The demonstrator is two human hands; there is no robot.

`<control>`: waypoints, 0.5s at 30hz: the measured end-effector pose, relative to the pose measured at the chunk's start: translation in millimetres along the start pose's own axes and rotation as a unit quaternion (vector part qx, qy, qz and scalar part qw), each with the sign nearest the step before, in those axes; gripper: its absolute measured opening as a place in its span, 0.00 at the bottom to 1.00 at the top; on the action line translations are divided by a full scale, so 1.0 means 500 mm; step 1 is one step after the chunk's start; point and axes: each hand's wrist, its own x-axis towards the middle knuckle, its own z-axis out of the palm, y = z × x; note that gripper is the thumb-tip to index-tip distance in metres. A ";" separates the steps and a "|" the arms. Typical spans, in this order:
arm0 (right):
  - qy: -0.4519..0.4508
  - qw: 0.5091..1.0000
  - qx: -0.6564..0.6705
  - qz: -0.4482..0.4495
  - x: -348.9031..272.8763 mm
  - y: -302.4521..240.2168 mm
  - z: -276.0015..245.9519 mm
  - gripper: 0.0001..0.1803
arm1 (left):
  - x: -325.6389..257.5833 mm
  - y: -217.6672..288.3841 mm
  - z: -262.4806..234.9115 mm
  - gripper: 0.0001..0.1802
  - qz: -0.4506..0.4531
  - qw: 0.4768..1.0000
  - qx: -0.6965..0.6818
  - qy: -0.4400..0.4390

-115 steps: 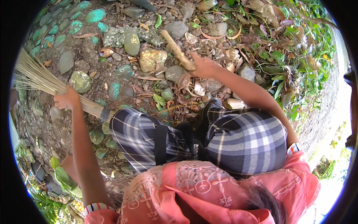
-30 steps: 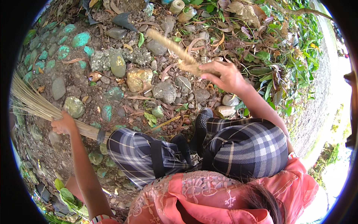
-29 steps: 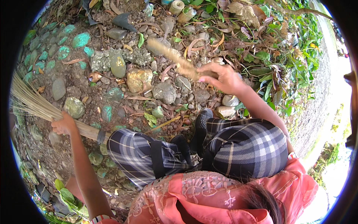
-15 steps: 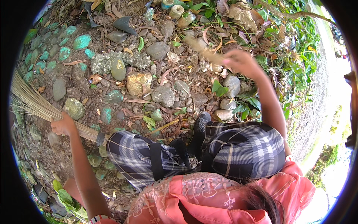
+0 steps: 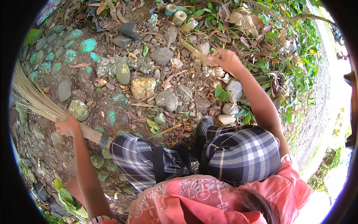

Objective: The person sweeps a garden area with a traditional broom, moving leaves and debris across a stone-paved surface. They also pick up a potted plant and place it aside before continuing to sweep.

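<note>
In my left hand (image 5: 68, 126), fingers wrapped round the shaft, is a stick broom (image 5: 91, 133) of thin pale bristles. It lies slanted, with the bristles fanning toward the far left and its dark-bound end by my left knee. My right hand (image 5: 228, 61) reaches out over the stony ground at the right. Its fingers pinch a short, flat tan strip, perhaps a dry stalk (image 5: 194, 51), somewhat blurred. The strip points to the upper left, just above pale stones and dry leaves.
Loose soil holds many stones, some green-painted (image 5: 88, 45), plus a rough concrete chunk (image 5: 106, 67) and a golden-brown rock (image 5: 143, 87). Dusty cans (image 5: 179, 17) lie at the far side. Green vines (image 5: 298, 71) and a thin branch (image 5: 294, 16) border the right.
My right hand has moved left with the tan strip. My left hand keeps its grip on the broom, and the whole view has shifted slightly.
</note>
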 end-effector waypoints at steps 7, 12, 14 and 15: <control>0.225 0.970 0.001 0.086 -0.019 0.012 -0.044 0.18 | 0.003 -0.014 0.006 0.38 0.007 1.000 -0.006 0.009; -0.217 0.973 0.075 0.020 -0.089 0.055 -0.050 0.19 | 0.011 -0.019 0.010 0.38 0.008 1.000 0.000 0.005; -0.198 0.951 0.169 0.168 -0.144 0.136 -0.086 0.19 | 0.014 -0.025 0.014 0.38 0.015 1.000 0.013 0.015; -0.161 0.942 0.196 0.218 -0.174 0.183 -0.118 0.19 | 0.015 -0.028 0.017 0.38 0.008 1.000 0.000 0.010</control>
